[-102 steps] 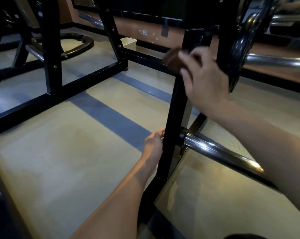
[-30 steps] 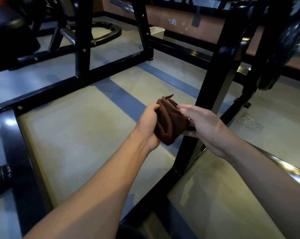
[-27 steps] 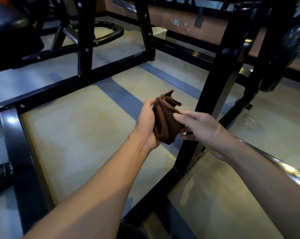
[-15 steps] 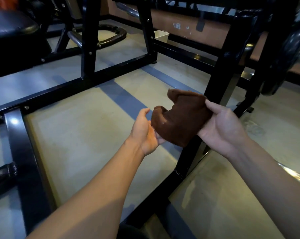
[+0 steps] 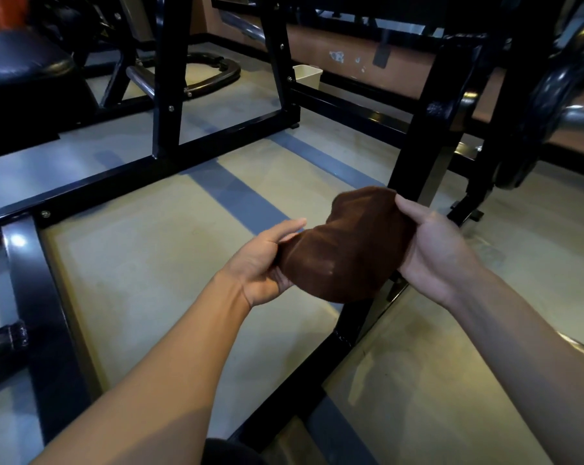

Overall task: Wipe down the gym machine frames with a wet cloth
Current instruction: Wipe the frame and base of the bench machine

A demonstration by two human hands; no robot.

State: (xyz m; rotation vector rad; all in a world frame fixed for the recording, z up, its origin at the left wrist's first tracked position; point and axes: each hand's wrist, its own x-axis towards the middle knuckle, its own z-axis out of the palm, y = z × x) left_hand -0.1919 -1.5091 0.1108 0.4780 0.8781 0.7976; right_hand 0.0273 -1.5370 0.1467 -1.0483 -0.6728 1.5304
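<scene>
The brown cloth (image 5: 346, 251) is spread wider now than half a second ago, when it sat as a tighter lump between the hands; a second ago it was a folded wad pinched close, and the two hands have since drawn apart. Left hand (image 5: 265, 263) grips the cloth's left edge, thumb on top and fingers curled beneath. Right hand (image 5: 434, 253) holds the right edge, thumb laid over the top corner, fingers hidden behind the fabric. The cloth hangs in the air between them, off the frame, directly in front of the slanted black post (image 5: 421, 156), and whether it brushes the post cannot be told.

Count it up: one cloth, two hands, both bare forearms in view. One slanted post close by, two more black uprights (image 5: 169, 78) further back, one long base rail (image 5: 92, 193) running across the floor (image 5: 143, 263), one cross rail (image 5: 32, 297) at the left. One small pale bin (image 5: 307, 75) by the far wall. A chrome bar (image 5: 582, 119) shows at the upper right beside a dark weight plate (image 5: 545, 105).

Open floor lies left of the hands, bounded by the base rail behind and the cross rail at the left. To the right the post's foot rail (image 5: 317, 374) edges another patch of floor.
</scene>
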